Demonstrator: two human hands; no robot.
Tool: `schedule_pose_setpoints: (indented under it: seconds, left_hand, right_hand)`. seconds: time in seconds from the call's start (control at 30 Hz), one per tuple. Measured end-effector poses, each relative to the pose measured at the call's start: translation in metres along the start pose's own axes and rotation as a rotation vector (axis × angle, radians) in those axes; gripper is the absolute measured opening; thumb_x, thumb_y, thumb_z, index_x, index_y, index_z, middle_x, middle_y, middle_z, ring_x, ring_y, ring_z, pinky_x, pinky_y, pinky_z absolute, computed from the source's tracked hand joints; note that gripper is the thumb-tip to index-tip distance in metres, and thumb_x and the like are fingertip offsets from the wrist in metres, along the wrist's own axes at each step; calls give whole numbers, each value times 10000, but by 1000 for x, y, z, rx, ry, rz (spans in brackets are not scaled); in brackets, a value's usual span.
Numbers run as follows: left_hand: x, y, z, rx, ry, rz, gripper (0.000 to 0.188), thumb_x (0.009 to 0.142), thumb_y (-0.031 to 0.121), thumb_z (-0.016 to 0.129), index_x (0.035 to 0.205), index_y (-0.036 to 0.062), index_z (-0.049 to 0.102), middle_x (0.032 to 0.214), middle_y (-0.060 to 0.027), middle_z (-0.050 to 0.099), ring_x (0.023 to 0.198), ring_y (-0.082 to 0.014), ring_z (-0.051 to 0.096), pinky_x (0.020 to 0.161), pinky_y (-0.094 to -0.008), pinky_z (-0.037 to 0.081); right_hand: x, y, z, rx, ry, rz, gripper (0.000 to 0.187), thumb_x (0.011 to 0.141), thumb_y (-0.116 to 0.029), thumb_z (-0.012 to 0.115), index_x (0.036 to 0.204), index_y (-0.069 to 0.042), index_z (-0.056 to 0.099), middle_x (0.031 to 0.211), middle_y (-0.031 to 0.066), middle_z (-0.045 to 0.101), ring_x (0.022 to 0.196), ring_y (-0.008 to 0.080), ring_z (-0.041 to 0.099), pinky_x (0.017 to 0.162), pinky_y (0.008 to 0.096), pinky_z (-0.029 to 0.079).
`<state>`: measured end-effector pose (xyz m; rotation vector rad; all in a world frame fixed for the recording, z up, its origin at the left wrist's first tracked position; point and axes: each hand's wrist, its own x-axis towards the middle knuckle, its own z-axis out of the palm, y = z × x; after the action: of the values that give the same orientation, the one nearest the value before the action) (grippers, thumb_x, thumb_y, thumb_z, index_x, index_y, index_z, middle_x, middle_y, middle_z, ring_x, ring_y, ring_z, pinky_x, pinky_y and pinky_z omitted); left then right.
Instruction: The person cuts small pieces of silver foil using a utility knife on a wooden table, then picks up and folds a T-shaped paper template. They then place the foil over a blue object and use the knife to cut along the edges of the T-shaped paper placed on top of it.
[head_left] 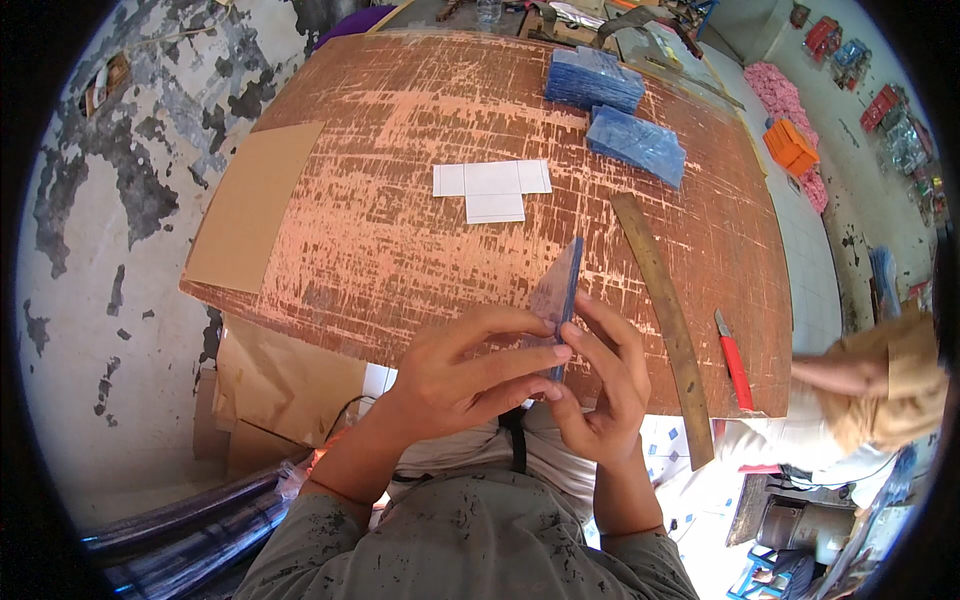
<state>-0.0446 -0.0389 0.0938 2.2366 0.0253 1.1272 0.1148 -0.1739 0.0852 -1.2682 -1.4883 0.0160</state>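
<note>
Between my two hands, near the table's front edge, a thin stack of clear blue plastic sheets [574, 275] stands upright, its long edge toward me. My left hand [475, 365] presses its fingertips on the stack's left face and lower part. My right hand [608, 375] has its fingers closed on the right side, thumb at the bottom. Part of the stack is hidden behind the fingers. Farther off lie a white T-shaped paper piece [494, 190] with lines on it and two piles of similar sheets, a thicker pile [595, 82] and a lower pile [636, 147].
On the scratched brown table [390, 270], a long worn ruler [665, 315] and a red-handled cutter knife [736, 368] lie to the right. A tan board [255, 210] is at the left. Another person's arm [840, 375] shows at the right. Tools crowd the far edge.
</note>
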Motion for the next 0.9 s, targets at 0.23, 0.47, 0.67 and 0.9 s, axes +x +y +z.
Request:
schedule_pose_setpoints:
  seconds: [0.23, 0.47, 0.67, 0.9]
  left_hand:
    - [-3, -2, 2, -37, 53, 2, 373, 854, 160, 872, 1219, 122, 808, 1175, -97, 731, 939, -234, 747, 735, -338, 628]
    - [-2, 2, 2, -5, 69, 16, 344, 867, 116, 854, 1207, 95, 806, 1164, -106, 734, 940, -244, 752, 731, -340, 628]
    - [-5, 10, -2, -6, -10, -53, 348, 850, 13, 823, 1195, 18, 779, 1126, -186, 749, 1019, -310, 763, 826, -380, 639]
    - [-3, 13, -3, 7, 28, -40, 361, 856, 25, 826, 1213, 35, 774, 1147, -184, 739, 1017, -306, 753, 812, -374, 635]
  right_hand:
    - [-2, 1, -1, 10, -17, 51, 568, 817, -67, 867, 1349, 29, 691, 1496, 276, 545, 1370, 419, 585, 1112, 475, 516]
    - [-7, 4, 4, 46, 0, 62, 565, 851, -135, 882, 1354, 28, 682, 1497, 268, 530, 1373, 411, 584, 1105, 474, 523]
    - [-5, 0, 1, 32, -11, 73, 561, 872, -103, 858, 1382, 23, 662, 1499, 266, 527, 1342, 417, 611, 1097, 485, 533]
    - [0, -1, 1, 26, -32, 68, 550, 892, -86, 818, 1408, 7, 653, 1507, 273, 548, 1363, 422, 605, 1092, 479, 531]
